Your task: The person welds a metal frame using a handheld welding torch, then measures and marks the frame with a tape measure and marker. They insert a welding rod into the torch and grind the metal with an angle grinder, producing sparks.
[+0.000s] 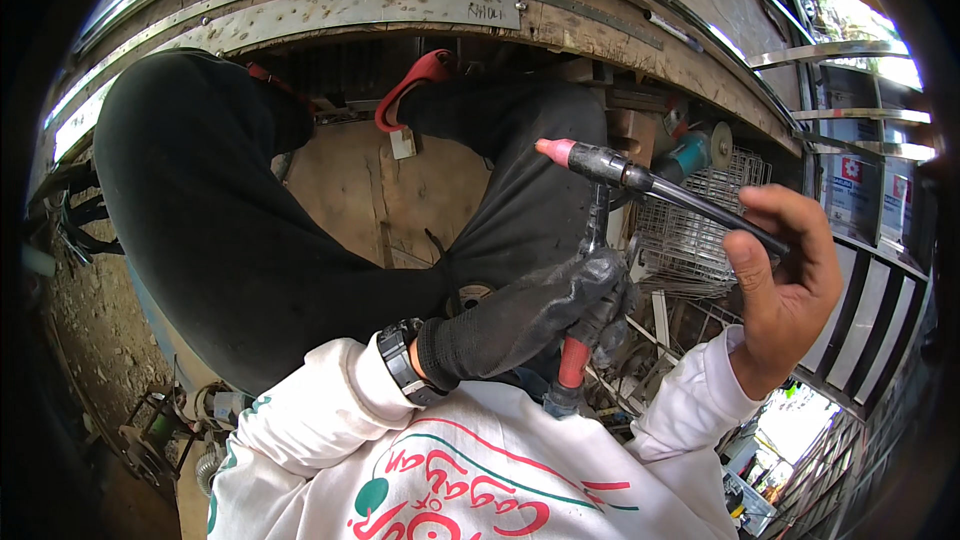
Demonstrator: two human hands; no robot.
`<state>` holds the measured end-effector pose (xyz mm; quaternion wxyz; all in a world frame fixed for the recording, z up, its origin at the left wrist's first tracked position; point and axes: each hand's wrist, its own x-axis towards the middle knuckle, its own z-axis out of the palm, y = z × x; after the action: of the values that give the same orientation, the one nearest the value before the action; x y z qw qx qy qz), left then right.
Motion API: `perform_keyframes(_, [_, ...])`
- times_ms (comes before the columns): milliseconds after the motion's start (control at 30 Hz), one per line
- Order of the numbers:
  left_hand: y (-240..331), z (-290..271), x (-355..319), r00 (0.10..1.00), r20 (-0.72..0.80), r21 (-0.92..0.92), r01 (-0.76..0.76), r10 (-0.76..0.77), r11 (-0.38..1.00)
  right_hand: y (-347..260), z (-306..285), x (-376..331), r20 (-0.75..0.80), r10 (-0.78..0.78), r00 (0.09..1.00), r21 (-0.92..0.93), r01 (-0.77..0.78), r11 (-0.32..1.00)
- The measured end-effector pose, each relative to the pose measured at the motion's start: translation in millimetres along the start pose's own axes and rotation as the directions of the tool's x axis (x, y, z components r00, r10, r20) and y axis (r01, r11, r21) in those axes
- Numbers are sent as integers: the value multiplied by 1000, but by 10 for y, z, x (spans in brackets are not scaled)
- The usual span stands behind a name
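Weathered wooden workbench (580, 33) crosses the background; black-gloved left hand (570, 305) wraps the red-and-black handle (574, 364) of a pink-nozzled black torch (606, 167), over the black-trousered right leg (525, 150); bare right hand (795, 285) pinches its slim black tail (708, 208) between thumb and fingers; a firm handle, light in-line pinch would probably serve best; silver wire basket (685, 238) sits beyond, contents unclear; teal grinder (688, 154) beside it.

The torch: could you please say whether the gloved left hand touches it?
Touching: the head view shows the left hand closed around the torch handle.
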<state>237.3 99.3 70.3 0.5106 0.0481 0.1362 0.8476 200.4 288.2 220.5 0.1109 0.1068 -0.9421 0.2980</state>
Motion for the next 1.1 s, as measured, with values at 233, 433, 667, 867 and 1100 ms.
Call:
perform_keyframes(233, [-21,-18,6,999,-4,4,55,-55,999,-20,-90,-65,5,92,996,-141,-91,986])
perform_keyframes(433, [11,81,15,999,-26,-65,44,-46,997,-187,-13,-39,-49,94,994,-65,-97,993])
perform_keyframes(667, [-63,45,26,1000,-8,-84,5,-6,996,-77,-195,-103,46,-6,999,-65,9,998])
perform_keyframes(867, [1,84,29,999,-16,-88,44,-46,995,-115,-137,-48,-47,-42,998,-85,38,996])
perform_keyframes(1100, [-105,-1,35,1000,23,-88,8,-6,996,-93,-150,-38,65,-104,993,-143,112,983])
